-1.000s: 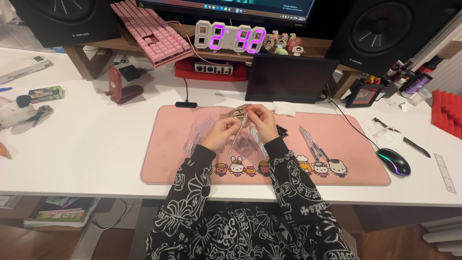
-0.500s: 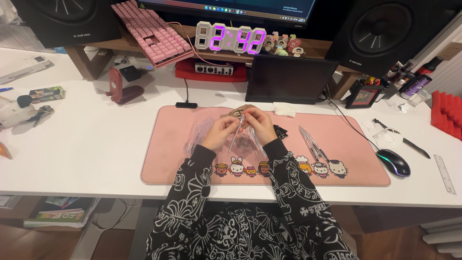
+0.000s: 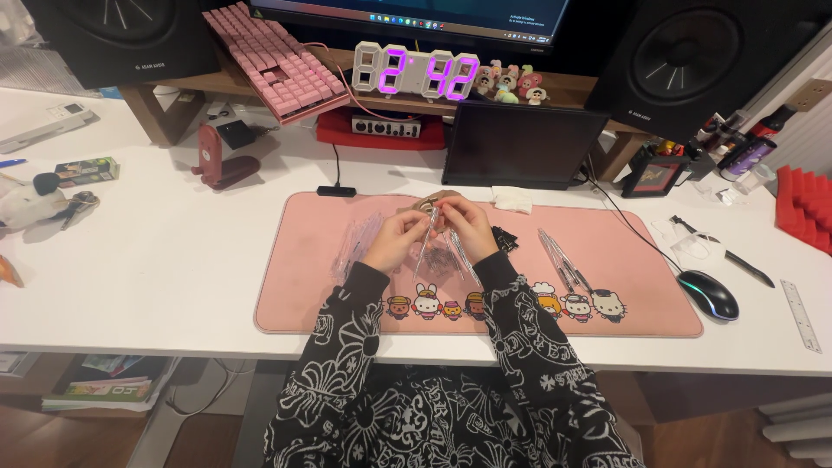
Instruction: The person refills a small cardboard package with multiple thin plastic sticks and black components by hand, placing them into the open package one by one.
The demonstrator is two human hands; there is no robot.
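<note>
At the far left of the white tabletop (image 3: 156, 260) lie a small green box (image 3: 87, 170) and a fluffy white toy (image 3: 35, 198), with a dark red stand (image 3: 218, 160) further in. Behind it a pink keyboard (image 3: 277, 59) leans on a wooden shelf. A broad pink desk mat (image 3: 312, 286), soft-looking and edged with a row of cartoon figures, covers the middle. On its left part rests a loose heap of clear, crinkled plastic sleeves (image 3: 357, 244).

Just right of that heap the left hand (image 3: 399, 239) is curled, fingertips pinched on a thin transparent plastic sleeve (image 3: 438, 247) that hangs down between both hands above the middle of the mat. The right hand (image 3: 468, 225) is likewise closed, thumb and fingers nipping the top of the same sleeve, where a small brownish piece (image 3: 431, 203) shows (what it is I cannot tell). Both sleeves of the person's top are black with white ornamental print.

Behind the hands stand a white block-shaped clock with purple glowing digits (image 3: 416, 71) and a dark flat tablet (image 3: 523, 143). Further right on the mat lie more glossy clear strips (image 3: 562, 258), then a black rounded mouse (image 3: 709, 294) and a metal ruler (image 3: 801, 314) on the bare tabletop.
</note>
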